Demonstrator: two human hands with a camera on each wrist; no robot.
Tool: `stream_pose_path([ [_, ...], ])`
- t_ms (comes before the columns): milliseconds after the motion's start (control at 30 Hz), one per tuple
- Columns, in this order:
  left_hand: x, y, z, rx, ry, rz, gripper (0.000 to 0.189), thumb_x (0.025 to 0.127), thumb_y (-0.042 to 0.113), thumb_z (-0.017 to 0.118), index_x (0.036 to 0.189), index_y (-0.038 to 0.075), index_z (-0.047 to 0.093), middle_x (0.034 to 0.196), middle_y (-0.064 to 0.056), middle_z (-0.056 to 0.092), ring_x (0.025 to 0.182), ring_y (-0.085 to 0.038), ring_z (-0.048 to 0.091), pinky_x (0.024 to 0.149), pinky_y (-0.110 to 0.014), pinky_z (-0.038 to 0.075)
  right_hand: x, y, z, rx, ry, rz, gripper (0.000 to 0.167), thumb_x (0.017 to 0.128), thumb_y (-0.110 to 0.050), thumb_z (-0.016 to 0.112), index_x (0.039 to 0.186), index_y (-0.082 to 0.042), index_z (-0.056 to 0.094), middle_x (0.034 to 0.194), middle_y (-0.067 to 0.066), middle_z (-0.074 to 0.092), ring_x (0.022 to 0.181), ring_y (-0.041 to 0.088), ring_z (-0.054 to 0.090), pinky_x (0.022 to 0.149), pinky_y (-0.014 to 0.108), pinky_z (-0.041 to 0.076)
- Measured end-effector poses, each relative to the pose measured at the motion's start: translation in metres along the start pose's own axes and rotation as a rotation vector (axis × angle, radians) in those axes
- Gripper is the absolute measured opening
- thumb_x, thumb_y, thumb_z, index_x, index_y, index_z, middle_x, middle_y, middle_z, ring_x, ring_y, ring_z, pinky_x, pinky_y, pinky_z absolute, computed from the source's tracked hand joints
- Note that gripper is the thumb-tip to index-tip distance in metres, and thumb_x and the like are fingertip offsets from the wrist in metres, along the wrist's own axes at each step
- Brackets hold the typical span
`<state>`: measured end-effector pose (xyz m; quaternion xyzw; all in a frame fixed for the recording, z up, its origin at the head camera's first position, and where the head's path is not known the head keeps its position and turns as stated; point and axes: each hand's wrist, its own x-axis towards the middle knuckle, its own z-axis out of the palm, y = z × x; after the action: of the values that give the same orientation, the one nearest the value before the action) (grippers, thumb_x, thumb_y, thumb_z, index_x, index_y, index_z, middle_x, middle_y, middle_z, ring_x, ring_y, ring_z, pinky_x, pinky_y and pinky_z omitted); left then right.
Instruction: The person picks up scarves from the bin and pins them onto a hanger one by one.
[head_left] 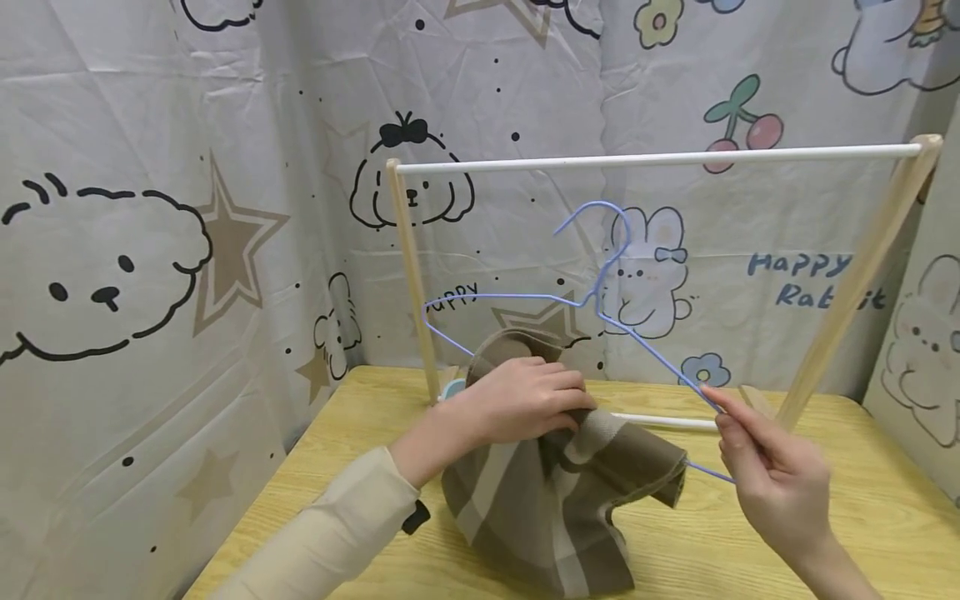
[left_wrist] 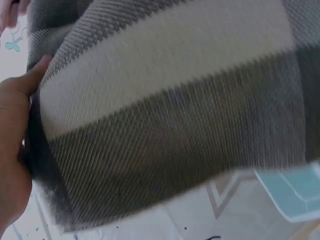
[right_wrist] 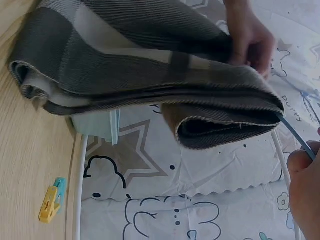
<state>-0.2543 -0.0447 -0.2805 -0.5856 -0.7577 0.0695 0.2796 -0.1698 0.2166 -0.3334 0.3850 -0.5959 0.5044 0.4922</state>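
Observation:
A blue wire clothes hanger is held up over the table, its hook free of the rack's rail. My right hand pinches its right end between thumb and fingers. Draped over the hanger's bottom bar is a brown and beige plaid scarf, folded in several layers, its lower part hanging towards the table. My left hand grips the scarf from above, near the middle of the bar. The left wrist view shows the left thumb against the cloth, while the fingers behind it are hidden.
Behind the hands stands a clothes rack with a white top rail and wooden posts. A pale teal container is partly hidden by the scarf. Yellow and teal clothes pegs lie on the wooden table. Printed curtains surround it.

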Motion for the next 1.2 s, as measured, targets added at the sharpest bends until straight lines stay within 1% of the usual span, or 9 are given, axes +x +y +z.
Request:
stream_pose_path([
  [167, 0.0, -0.001, -0.004, -0.046, 0.174, -0.058, 0.014, 0.091, 0.026, 0.073, 0.104, 0.022, 0.073, 0.098, 0.011, 0.067, 0.091, -0.004, 0.067, 0.075, -0.02, 0.054, -0.001, -0.002, 0.004, -0.087, -0.057, -0.075, 0.019, 0.093, 0.005, 0.062, 0.102, 0.021, 0.067, 0.064, -0.001, 0.053, 0.048, -0.004, 0.03, 0.045, 0.007, 0.019],
  [300, 0.006, -0.002, -0.009, -0.095, 0.298, -0.184, 0.016, 0.09, 0.024, 0.074, 0.105, 0.021, 0.074, 0.097, 0.01, 0.068, 0.088, -0.005, 0.069, 0.07, -0.023, 0.054, -0.003, -0.007, 0.012, -0.069, -0.131, -0.138, 0.022, 0.096, -0.001, 0.062, 0.102, 0.02, 0.068, 0.082, 0.004, 0.07, 0.051, -0.003, 0.026, 0.046, 0.006, 0.019],
  [400, 0.014, -0.001, -0.007, -0.123, 0.366, -0.292, 0.016, 0.091, 0.023, 0.073, 0.107, 0.019, 0.073, 0.099, 0.009, 0.07, 0.088, -0.006, 0.07, 0.073, -0.023, 0.055, -0.005, -0.013, 0.018, -0.023, -0.146, -0.13, 0.023, 0.096, -0.001, 0.062, 0.103, 0.02, 0.067, 0.077, 0.002, 0.067, 0.051, -0.003, 0.024, 0.046, 0.006, 0.02],
  [500, 0.02, 0.0, -0.001, -0.163, 0.288, -0.389, 0.017, 0.093, 0.028, 0.071, 0.109, 0.021, 0.073, 0.101, 0.01, 0.071, 0.09, -0.007, 0.07, 0.071, -0.025, 0.055, -0.005, -0.015, 0.021, -0.002, -0.094, -0.122, 0.021, 0.095, 0.002, 0.063, 0.101, 0.022, 0.067, 0.07, 0.001, 0.061, 0.05, -0.004, 0.024, 0.045, 0.006, 0.019],
  [667, 0.019, 0.003, 0.003, -0.288, -0.03, -0.491, 0.027, 0.094, 0.045, 0.065, 0.113, 0.028, 0.073, 0.102, 0.015, 0.07, 0.089, -0.004, 0.068, 0.066, -0.025, 0.052, -0.002, -0.015, 0.016, -0.065, -0.024, -0.084, 0.018, 0.092, 0.006, 0.064, 0.098, 0.022, 0.067, 0.067, 0.0, 0.06, 0.049, -0.003, 0.024, 0.045, 0.006, 0.018],
  [800, 0.003, 0.003, -0.002, -0.375, -0.155, -0.403, 0.03, 0.094, 0.052, 0.062, 0.113, 0.03, 0.072, 0.103, 0.018, 0.066, 0.089, 0.001, 0.064, 0.072, -0.023, 0.051, -0.003, -0.015, 0.006, -0.102, -0.005, -0.004, 0.017, 0.091, 0.01, 0.062, 0.099, 0.023, 0.066, 0.061, -0.004, 0.048, 0.048, -0.003, 0.031, 0.042, 0.008, 0.021],
  [933, -0.014, 0.001, -0.007, -0.346, -0.17, -0.265, 0.041, 0.089, 0.055, 0.066, 0.119, 0.028, 0.069, 0.11, 0.017, 0.065, 0.1, -0.001, 0.063, 0.082, -0.024, 0.053, -0.002, -0.013, -0.005, -0.075, 0.013, 0.022, 0.016, 0.088, 0.015, 0.06, 0.1, 0.025, 0.065, 0.064, -0.006, 0.055, 0.05, -0.002, 0.039, 0.041, 0.01, 0.025],
  [1033, -0.019, 0.0, -0.008, -0.32, -0.079, -0.184, 0.036, 0.091, 0.046, 0.067, 0.119, 0.025, 0.07, 0.11, 0.013, 0.068, 0.101, -0.004, 0.065, 0.081, -0.024, 0.054, 0.0, -0.013, -0.008, -0.051, 0.003, 0.012, 0.016, 0.087, 0.017, 0.06, 0.1, 0.025, 0.065, 0.063, -0.006, 0.055, 0.049, -0.003, 0.038, 0.042, 0.01, 0.024],
  [1200, -0.017, -0.003, -0.008, -0.307, 0.21, -0.166, 0.016, 0.094, 0.027, 0.07, 0.106, 0.018, 0.075, 0.097, 0.01, 0.073, 0.088, -0.003, 0.067, 0.073, -0.018, 0.053, 0.003, -0.014, -0.008, 0.002, -0.056, 0.017, 0.016, 0.087, 0.017, 0.06, 0.101, 0.025, 0.065, 0.065, -0.004, 0.056, 0.047, -0.002, 0.035, 0.041, 0.009, 0.024],
])
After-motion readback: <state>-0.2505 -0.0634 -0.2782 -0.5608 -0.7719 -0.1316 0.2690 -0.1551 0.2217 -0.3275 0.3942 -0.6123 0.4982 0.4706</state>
